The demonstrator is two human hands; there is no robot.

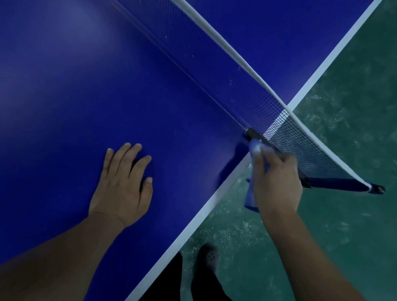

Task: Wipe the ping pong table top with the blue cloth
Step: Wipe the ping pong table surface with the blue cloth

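The blue ping pong table top (pixel 64 87) fills the left and middle of the head view, with a white line along its side edge. My left hand (pixel 123 184) rests flat on the table top, fingers straight. My right hand (pixel 277 183) grips the blue cloth (pixel 251 192) at the table's side edge, right beside the black net clamp (pixel 253 133). The cloth's upper end touches the table by the clamp; its lower end hangs past the edge over the floor.
The net (pixel 226 62) with its white top band runs diagonally from top left to the post (pixel 377 188) that sticks out past the table. Green floor (pixel 367 119) lies to the right. My dark-trousered legs and a shoe (pixel 208 256) stand beside the edge.
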